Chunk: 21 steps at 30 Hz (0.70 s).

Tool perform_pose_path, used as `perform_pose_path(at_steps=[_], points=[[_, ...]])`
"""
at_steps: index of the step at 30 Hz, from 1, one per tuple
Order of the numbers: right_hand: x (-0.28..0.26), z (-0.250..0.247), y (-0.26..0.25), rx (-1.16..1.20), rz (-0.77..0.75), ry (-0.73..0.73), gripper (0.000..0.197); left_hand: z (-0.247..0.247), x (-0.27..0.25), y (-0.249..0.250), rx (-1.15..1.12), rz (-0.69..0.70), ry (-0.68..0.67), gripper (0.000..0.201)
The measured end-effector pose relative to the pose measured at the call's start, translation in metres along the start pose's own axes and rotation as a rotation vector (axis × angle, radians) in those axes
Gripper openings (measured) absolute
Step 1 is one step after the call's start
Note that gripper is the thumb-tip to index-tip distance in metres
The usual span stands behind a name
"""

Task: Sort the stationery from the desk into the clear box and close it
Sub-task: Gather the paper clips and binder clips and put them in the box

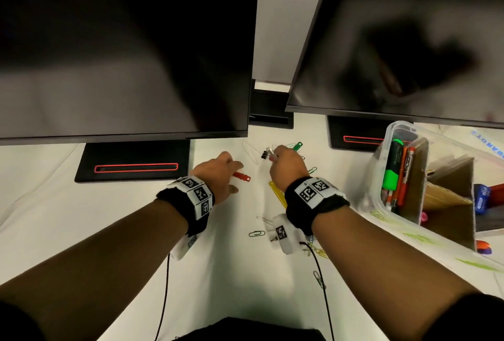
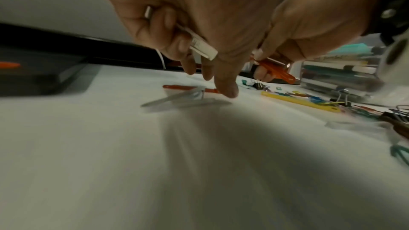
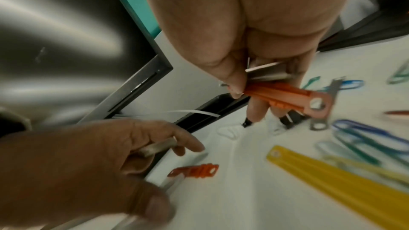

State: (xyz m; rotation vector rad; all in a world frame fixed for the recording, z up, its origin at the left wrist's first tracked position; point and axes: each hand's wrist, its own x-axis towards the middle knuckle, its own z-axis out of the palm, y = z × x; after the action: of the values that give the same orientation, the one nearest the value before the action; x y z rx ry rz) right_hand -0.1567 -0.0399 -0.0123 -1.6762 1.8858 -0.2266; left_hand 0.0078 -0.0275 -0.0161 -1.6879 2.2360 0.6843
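1. Step in hand: gathering small clips off the desk [image 1: 218, 272]; judged mid-task, since pens already stand in the box [image 1: 392, 166] and many clips lie loose.
2. Left hand [image 1: 218, 177]: fingers curled round a pale metal strip [image 2: 199, 45], index tip down on the desk just beside a red strip [image 1: 241, 176] and a blurred grey clip [image 2: 177, 98].
3. Right hand [image 1: 286, 166]: pinches an orange strip [image 3: 285, 96] together with silvery pieces [image 3: 267, 72]; its lower fingers reach toward a black binder clip [image 1: 264, 154].
4. Loose stock: a yellow strip [image 3: 332, 179] and paper clips [image 3: 363, 139] lie below and right of the right hand.
5. Box: open, well right of the right hand; no lid identifiable.
6. Next move, as judged: secure the red strip and binder clip without dropping held pieces, then carry them right to the box.
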Motion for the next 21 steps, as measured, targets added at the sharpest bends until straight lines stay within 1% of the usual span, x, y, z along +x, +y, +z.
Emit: perform_pose_path(at_steps=[1, 3, 7, 9, 12, 16, 18, 21], points=[[0.007, 0.001, -0.006, -0.001, 0.0, -0.006, 0.027, 0.002, 0.002, -0.001, 0.003, -0.004, -0.014, 0.061], [0.019, 0.006, -0.02, -0.014, 0.002, -0.025, 0.028, 0.004, 0.005, -0.002, -0.005, -0.01, -0.011, 0.058], [0.038, 0.022, -0.041, -0.079, 0.03, -0.085, 0.032, 0.009, 0.006, 0.001, -0.005, -0.008, 0.006, 0.028], [0.042, 0.025, -0.044, -0.129, 0.059, -0.127, 0.037, 0.01, 0.007, 0.003, -0.016, -0.024, -0.008, 0.021], [0.051, 0.026, -0.042, -0.22, 0.067, -0.181, 0.042, 0.012, 0.008, 0.003, -0.035, -0.051, -0.022, 0.023], [0.052, 0.023, -0.04, -0.306, 0.018, -0.268, 0.034, 0.013, 0.008, 0.002, -0.057, -0.067, -0.027, 0.023], [0.044, 0.022, -0.036, -0.314, -0.034, -0.26, 0.03, 0.014, 0.008, 0.0, -0.08, -0.069, -0.022, 0.024], [0.031, 0.02, -0.024, -0.27, -0.058, -0.191, 0.024, 0.016, 0.006, -0.002, -0.132, -0.086, 0.024, 0.026]])
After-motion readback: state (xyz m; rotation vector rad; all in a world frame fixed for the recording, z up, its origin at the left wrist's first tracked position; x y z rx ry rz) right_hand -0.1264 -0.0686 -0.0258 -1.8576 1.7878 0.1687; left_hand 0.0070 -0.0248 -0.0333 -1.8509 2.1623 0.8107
